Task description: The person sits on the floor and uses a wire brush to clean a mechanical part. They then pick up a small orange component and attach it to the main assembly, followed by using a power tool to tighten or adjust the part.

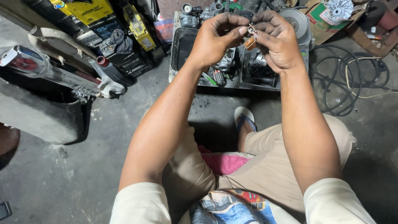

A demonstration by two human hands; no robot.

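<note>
Left hand [215, 39]: my fingertips pinch the small orange-and-metal part [250, 39], steadying it.
Right hand [277, 41]: pinched on its metal tip, raised for viewing.
Below: metal tray [179, 49] of engine parts.

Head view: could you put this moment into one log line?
left hand: pinching small orange part | right hand: pinching its metal end | below: metal tray of engine parts

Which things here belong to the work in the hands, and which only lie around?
In hand:
left hand
right hand
small orange and metal part

Lying about:
metal tray of engine parts
black cables
yellow batteries
pink towel
</note>
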